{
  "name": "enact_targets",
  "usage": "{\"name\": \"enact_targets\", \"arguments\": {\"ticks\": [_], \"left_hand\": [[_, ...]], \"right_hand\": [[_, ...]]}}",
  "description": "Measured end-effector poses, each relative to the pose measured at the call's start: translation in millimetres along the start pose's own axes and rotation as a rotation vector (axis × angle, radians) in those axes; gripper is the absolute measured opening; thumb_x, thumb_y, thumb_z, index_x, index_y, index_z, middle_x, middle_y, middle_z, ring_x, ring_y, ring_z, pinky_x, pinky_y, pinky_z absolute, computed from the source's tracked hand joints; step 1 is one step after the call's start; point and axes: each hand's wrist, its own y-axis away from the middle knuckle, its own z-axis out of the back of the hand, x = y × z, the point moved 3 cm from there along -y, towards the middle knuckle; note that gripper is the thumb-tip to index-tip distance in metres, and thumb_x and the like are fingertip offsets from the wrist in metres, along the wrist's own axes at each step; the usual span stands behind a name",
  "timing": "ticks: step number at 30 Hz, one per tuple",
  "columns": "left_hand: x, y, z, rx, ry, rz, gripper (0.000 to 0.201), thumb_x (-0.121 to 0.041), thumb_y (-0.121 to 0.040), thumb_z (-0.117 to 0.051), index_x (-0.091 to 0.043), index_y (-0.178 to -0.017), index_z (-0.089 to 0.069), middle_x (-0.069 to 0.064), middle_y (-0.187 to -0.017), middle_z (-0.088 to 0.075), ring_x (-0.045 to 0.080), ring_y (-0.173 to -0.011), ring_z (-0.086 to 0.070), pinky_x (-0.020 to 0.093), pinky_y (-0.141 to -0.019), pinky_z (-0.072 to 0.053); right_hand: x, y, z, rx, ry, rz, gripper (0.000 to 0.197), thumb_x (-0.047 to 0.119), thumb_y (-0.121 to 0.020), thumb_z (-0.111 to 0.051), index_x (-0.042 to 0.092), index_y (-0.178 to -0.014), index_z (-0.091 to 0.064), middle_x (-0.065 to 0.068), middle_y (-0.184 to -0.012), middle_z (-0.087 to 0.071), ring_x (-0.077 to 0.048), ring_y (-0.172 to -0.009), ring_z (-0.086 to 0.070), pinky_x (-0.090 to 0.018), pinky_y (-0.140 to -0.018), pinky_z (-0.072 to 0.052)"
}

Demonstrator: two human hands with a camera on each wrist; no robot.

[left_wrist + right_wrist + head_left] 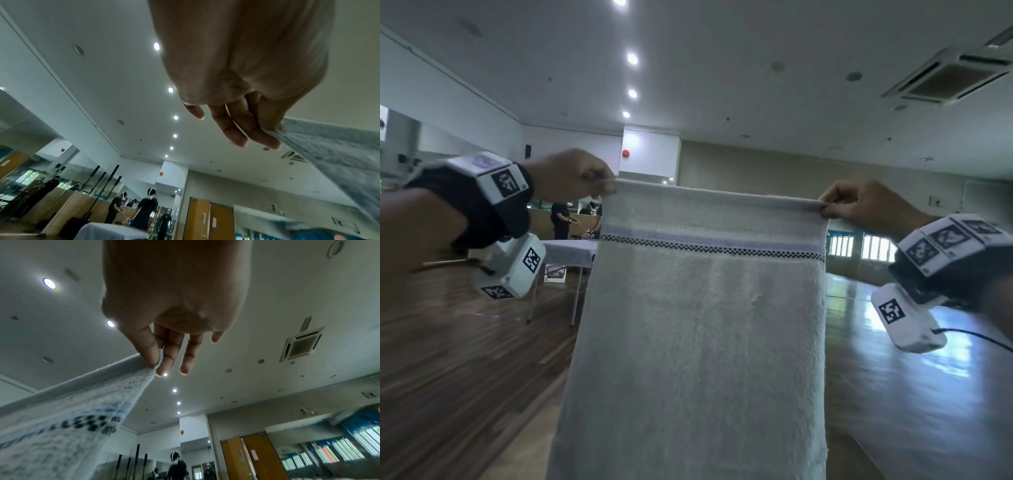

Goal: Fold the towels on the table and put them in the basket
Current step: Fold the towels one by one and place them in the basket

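White towel (702,342) held up high in the air, hanging flat and straight down, top edge pulled tight from side to side. Thin band of little black and white squares (709,247) running across near the top, pale blue stripe just above it. Bottom of the towel cut off by the lower edge of the head view, so cannot tell where it ends. Top left corner pinched by the left hand (571,178), thumb pressed against the curled first fingers (265,139); from the wrist view, corner squeezed at the fingertips, other fingers hanging loose and a bit apart. Top right corner pinched by the right hand (866,205) the same way, cloth caught between thumb (148,347) and first finger, two more fingers pointing out beside it, not touching the towel. Both hands up at about the same height, well apart, one at each end of the top edge. White boxes with black square marks (508,183) strapped on both wrists, on dark bands. No basket in any view. Behind the towel, a big room with a shiny wood floor (455,359). Small table with a white cloth (568,251) far off on the left. People in dark clothes (560,219) standing past it. Row of round lights (632,59) in the ceiling, square air vent (945,77) up on the right. Brown doors (211,220) on the far wall.
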Motion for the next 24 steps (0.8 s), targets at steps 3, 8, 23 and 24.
{"name": "enact_targets", "arguments": {"ticks": [3, 8, 23, 24], "left_hand": [[27, -4, -55, 0.073, -0.031, -0.023, 0.007, -0.025, -0.089, -0.059, -0.022, -0.082, -0.06, 0.005, -0.083, -0.065, 0.019, -0.071, -0.061, 0.026, -0.063, -0.047], [59, -1, -161, 0.162, -0.164, 0.053, 0.009, -0.024, -0.09, -0.058, -0.023, -0.083, -0.063, -0.008, -0.079, -0.059, 0.011, -0.073, -0.056, 0.019, -0.061, -0.037], [44, -73, -130, -0.317, 0.082, 0.08, 0.021, -0.024, -0.092, -0.055, -0.01, -0.103, -0.065, 0.009, -0.097, -0.066, 0.021, -0.081, -0.056, 0.03, -0.07, -0.042], [42, -70, -132, -0.307, 0.078, 0.068, 0.021, -0.023, -0.092, -0.055, -0.008, -0.104, -0.065, 0.011, -0.098, -0.066, 0.021, -0.081, -0.056, 0.031, -0.07, -0.043]], "right_hand": [[-23, -1, -49, 0.119, 0.006, -0.032, 0.02, 0.003, -0.083, -0.063, 0.02, -0.073, -0.06, 0.0, -0.074, -0.063, -0.017, -0.071, -0.056, -0.028, -0.071, -0.042], [-85, 6, -145, 0.327, 0.098, -0.156, 0.019, 0.018, -0.081, -0.066, 0.029, -0.067, -0.058, 0.009, -0.072, -0.063, -0.013, -0.075, -0.057, -0.04, -0.085, -0.042], [-95, -52, -104, -0.202, 0.013, -0.133, 0.021, 0.03, -0.081, -0.068, 0.033, -0.064, -0.055, 0.021, -0.074, -0.056, -0.02, -0.089, -0.058, -0.065, -0.098, -0.033], [-95, -49, -103, -0.192, 0.01, -0.134, 0.021, 0.03, -0.08, -0.068, 0.033, -0.064, -0.056, 0.021, -0.074, -0.057, -0.02, -0.09, -0.058, -0.065, -0.099, -0.032]]}}
